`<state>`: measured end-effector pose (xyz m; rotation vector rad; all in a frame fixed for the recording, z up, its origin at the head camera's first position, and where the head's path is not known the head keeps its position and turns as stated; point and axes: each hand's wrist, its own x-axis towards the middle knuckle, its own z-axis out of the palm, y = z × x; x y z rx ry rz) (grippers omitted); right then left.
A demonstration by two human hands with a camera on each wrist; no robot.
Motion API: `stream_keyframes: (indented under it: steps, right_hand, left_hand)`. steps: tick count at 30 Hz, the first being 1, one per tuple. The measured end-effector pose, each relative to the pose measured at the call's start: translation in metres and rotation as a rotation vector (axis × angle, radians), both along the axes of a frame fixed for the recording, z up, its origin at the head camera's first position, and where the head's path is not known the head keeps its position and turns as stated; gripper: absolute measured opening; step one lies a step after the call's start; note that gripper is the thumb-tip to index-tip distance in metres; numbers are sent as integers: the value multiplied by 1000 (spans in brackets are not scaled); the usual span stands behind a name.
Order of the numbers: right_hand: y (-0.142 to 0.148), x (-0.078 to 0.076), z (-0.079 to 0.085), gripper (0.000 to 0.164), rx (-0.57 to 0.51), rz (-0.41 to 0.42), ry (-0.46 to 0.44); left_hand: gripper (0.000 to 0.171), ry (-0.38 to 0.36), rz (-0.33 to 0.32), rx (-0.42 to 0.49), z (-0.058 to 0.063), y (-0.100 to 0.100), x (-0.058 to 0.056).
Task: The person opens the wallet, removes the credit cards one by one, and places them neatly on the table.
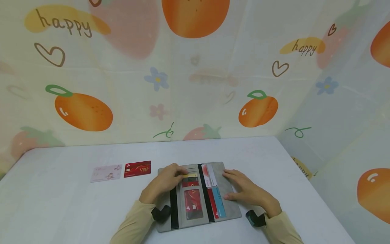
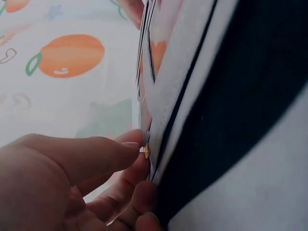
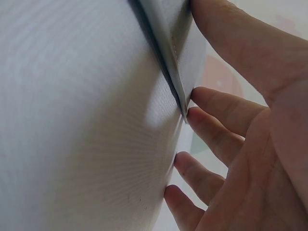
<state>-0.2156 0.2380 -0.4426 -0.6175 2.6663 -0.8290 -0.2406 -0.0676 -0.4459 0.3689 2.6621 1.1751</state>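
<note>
A grey card wallet [image 1: 233, 205] lies spread out on the white table, with black bands running down it. My left hand [image 1: 164, 180] is at its upper left part, thumb and index finger pinching a yellow-edged card [image 1: 191, 175] at a slot; only a thin strip of that card shows. Below it, a red card [image 1: 193, 200] sits in a clear window pocket. Across the wallet, my right hand [image 1: 248, 190] rests with spread fingers on the right panel, its fingertips [image 3: 202, 98] touching near the edge. Beside that hand, a blue card [image 1: 218, 202] stands in a slot.
Left of the wallet, a red VIP card [image 1: 137, 169] and a pale pink card [image 1: 106, 173] lie flat on the table [image 1: 61, 203]. Behind the table hangs a fruit-patterned cloth [image 1: 131, 101], which also covers the right side.
</note>
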Motion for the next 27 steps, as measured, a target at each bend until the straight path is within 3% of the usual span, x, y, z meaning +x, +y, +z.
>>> stream_keyframes:
  steps: [27]
  right_hand:
    - [-1,0,0,82,16,-8,-4]
  left_hand:
    - [10,-9,41,3,-3,-3,-4]
